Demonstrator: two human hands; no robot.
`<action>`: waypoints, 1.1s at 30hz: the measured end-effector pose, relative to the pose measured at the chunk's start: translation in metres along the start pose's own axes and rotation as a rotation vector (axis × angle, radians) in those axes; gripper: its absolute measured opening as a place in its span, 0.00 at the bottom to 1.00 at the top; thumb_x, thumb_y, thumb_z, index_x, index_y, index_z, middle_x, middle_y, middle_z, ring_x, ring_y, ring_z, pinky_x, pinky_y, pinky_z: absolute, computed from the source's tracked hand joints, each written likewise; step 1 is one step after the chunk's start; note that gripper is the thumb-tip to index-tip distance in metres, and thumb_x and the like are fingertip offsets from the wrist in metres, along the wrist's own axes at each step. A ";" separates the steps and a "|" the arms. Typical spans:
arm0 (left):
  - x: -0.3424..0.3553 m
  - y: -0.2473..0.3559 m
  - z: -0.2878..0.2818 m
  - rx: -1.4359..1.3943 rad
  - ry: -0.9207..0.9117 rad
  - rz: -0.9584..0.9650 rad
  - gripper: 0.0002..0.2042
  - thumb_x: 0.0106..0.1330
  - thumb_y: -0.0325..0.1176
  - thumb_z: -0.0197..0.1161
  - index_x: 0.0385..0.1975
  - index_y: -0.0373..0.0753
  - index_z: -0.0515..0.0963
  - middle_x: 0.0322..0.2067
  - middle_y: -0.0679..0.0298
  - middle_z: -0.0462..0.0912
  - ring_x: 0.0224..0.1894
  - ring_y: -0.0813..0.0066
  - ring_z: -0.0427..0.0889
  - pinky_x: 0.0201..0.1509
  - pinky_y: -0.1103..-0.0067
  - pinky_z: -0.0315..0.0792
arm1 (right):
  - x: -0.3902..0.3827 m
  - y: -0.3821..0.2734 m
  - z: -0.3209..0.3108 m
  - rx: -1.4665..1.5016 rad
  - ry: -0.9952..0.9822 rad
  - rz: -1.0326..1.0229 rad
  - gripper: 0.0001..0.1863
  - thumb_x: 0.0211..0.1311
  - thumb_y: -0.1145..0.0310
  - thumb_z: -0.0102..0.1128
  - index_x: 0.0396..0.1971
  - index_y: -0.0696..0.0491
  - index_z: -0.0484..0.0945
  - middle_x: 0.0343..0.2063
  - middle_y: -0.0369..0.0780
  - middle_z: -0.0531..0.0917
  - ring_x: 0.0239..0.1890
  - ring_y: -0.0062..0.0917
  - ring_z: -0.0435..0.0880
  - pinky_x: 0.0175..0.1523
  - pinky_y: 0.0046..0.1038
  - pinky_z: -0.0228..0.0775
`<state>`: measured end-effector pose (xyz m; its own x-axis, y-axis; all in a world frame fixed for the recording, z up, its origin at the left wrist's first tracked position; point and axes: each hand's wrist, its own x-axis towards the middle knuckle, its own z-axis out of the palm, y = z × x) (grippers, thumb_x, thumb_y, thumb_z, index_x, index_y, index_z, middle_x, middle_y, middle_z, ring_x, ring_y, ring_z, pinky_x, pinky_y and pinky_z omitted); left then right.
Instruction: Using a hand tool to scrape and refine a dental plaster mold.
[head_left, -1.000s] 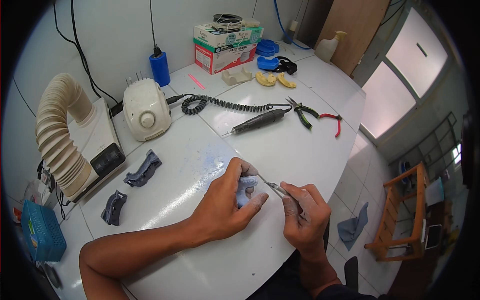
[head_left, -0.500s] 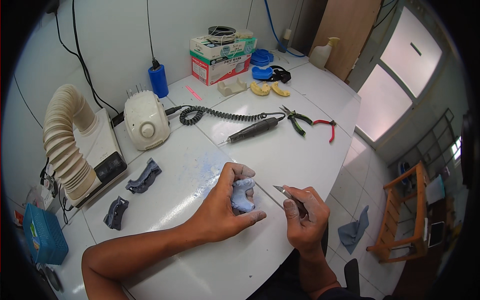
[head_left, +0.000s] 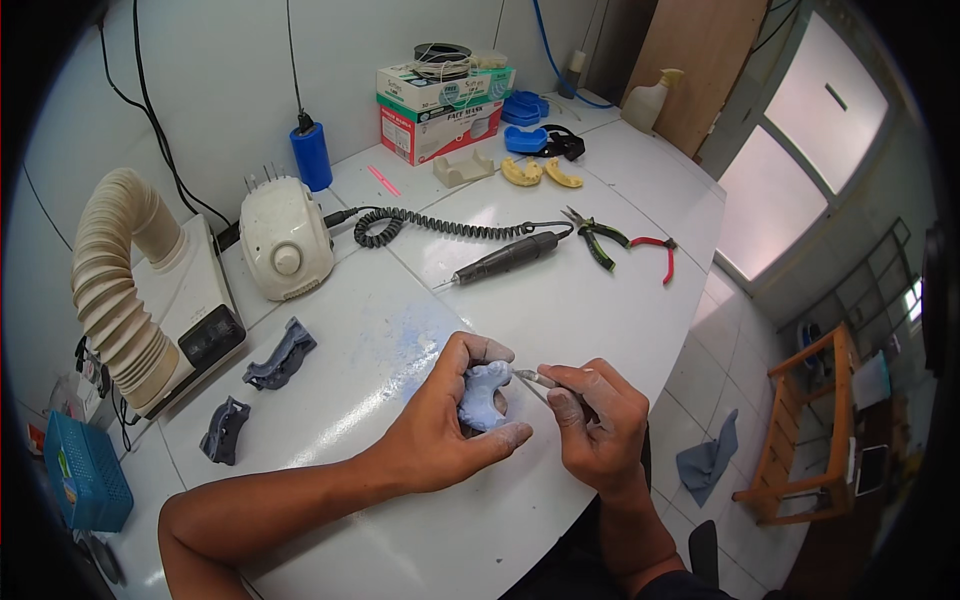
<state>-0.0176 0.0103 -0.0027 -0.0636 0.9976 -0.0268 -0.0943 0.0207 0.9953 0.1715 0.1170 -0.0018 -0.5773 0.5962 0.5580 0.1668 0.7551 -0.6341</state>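
Five fingers of the left hand (head_left: 455, 400) are curled round a pale blue dental cast (head_left: 482, 398), clamped on it between thumb and fingertips; the cast sits above the white table (head_left: 580, 310), its underside and left edge hidden in the palm. The fingers of the right hand (head_left: 600, 415) are closed together on a slim metal blade tool (head_left: 531, 376), most of its handle covered by the grip. The blade's tip points at the cast's upper right end; whether it touches cannot be told.

Beyond the hands, blue powder (head_left: 400, 345) is scattered on the table, partly lost in glare. A dark handpiece (head_left: 505, 258) lies farther back, near green-handled pliers (head_left: 598, 243) and a red-handled tool (head_left: 662, 246) whose head is hard to make out. To the left rest two dark grey arch-shaped pieces (head_left: 280, 356), well apart from the cast. Farther out, a blue basket (head_left: 105, 475) has contents too blurred to name, and the dark fisheye rim cuts off the room's edges.
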 end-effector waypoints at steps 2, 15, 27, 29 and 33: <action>0.000 -0.002 0.000 0.025 0.009 0.000 0.33 0.65 0.31 0.77 0.63 0.42 0.62 0.42 0.66 0.71 0.42 0.82 0.72 0.48 0.80 0.70 | 0.000 0.000 -0.001 0.012 -0.006 0.004 0.12 0.62 0.81 0.71 0.46 0.61 0.88 0.26 0.42 0.82 0.21 0.21 0.77 0.26 0.24 0.67; -0.002 0.001 -0.002 -0.065 -0.025 0.046 0.27 0.68 0.32 0.74 0.61 0.40 0.65 0.39 0.68 0.71 0.40 0.84 0.70 0.44 0.82 0.67 | -0.009 -0.004 0.003 0.055 0.010 0.032 0.11 0.62 0.80 0.72 0.44 0.60 0.89 0.25 0.40 0.81 0.20 0.18 0.75 0.25 0.21 0.64; -0.005 -0.002 0.005 0.133 0.045 0.123 0.22 0.77 0.31 0.63 0.68 0.37 0.69 0.40 0.69 0.74 0.43 0.84 0.72 0.51 0.83 0.69 | -0.013 -0.005 0.004 -0.054 -0.012 -0.050 0.11 0.61 0.77 0.75 0.43 0.59 0.88 0.26 0.42 0.83 0.22 0.27 0.83 0.27 0.27 0.72; -0.005 -0.002 0.008 0.103 0.073 0.140 0.20 0.75 0.31 0.64 0.63 0.36 0.71 0.40 0.67 0.75 0.42 0.82 0.74 0.48 0.82 0.71 | -0.013 -0.005 0.005 -0.047 -0.001 -0.052 0.11 0.60 0.77 0.75 0.43 0.59 0.89 0.27 0.42 0.83 0.22 0.28 0.82 0.27 0.27 0.72; -0.006 -0.002 0.005 0.211 0.115 0.166 0.14 0.71 0.29 0.64 0.54 0.34 0.77 0.38 0.62 0.79 0.39 0.78 0.78 0.42 0.79 0.74 | -0.014 -0.006 0.004 -0.065 -0.016 -0.058 0.11 0.60 0.78 0.75 0.43 0.59 0.88 0.27 0.42 0.84 0.22 0.28 0.83 0.28 0.27 0.73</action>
<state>-0.0119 0.0042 -0.0045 -0.1745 0.9747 0.1396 0.1345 -0.1169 0.9840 0.1749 0.1030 -0.0079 -0.6004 0.5464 0.5839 0.1841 0.8050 -0.5640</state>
